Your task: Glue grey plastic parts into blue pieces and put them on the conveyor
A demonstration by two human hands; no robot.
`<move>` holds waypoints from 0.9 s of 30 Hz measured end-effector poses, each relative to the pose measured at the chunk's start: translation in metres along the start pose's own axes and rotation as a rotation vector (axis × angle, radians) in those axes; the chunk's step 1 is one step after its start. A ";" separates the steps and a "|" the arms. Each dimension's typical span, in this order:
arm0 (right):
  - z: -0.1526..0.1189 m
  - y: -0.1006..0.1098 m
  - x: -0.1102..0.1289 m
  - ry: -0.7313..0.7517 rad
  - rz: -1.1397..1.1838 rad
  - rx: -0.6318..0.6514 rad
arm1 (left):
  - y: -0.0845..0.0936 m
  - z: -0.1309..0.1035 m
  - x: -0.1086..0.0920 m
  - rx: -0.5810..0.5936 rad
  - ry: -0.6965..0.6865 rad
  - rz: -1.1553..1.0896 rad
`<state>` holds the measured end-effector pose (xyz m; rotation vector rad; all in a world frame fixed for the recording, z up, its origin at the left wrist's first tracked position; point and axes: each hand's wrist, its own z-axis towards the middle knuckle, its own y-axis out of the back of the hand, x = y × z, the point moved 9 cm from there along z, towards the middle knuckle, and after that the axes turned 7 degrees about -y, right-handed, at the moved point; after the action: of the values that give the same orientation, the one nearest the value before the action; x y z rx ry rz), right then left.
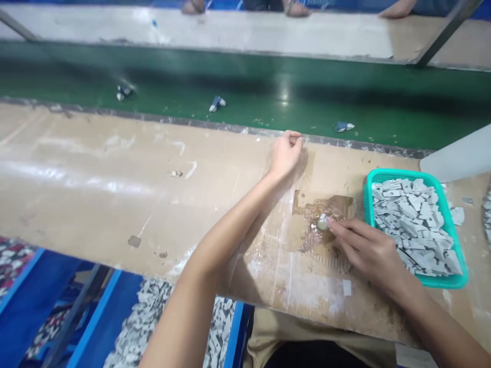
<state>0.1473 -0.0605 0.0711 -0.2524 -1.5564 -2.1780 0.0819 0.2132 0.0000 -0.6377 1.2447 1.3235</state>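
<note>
My left hand (287, 152) is at the far edge of the brown worktop (215, 204), beside the green belt; its fingers are curled together, and whatever they might hold is too small to make out. With pinched fingertips, my right hand (368, 248) holds a small whitish piece (325, 219) over a small round disc (322, 225) on a worn brown patch. Right of that hand stands a teal basket (463, 266) filled with light grey flat pieces (410, 214).
Small blue-and-white pieces (217, 103) lie on the green belt (253, 87) beyond the worktop. Blue bins (95, 312) with grey and white pieces sit below the near edge. A white curved object (460, 153) is at right. People's hands rest across the belt.
</note>
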 end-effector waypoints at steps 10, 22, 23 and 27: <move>-0.003 -0.019 -0.015 -0.090 0.046 0.127 | -0.103 0.066 -0.031 0.102 0.058 0.332; -0.003 -0.014 -0.025 -0.162 0.215 0.022 | -0.020 0.005 -0.024 0.001 0.242 -0.623; -0.003 -0.012 -0.024 -0.160 0.225 0.012 | -0.010 -0.010 -0.024 0.014 0.272 -0.693; -0.002 -0.005 -0.023 -0.154 0.232 -0.029 | 0.008 -0.077 -0.032 0.155 0.397 -0.859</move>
<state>0.1651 -0.0550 0.0572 -0.5926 -1.4928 -2.0406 0.0575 0.1340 0.0091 -1.1898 1.1540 0.3917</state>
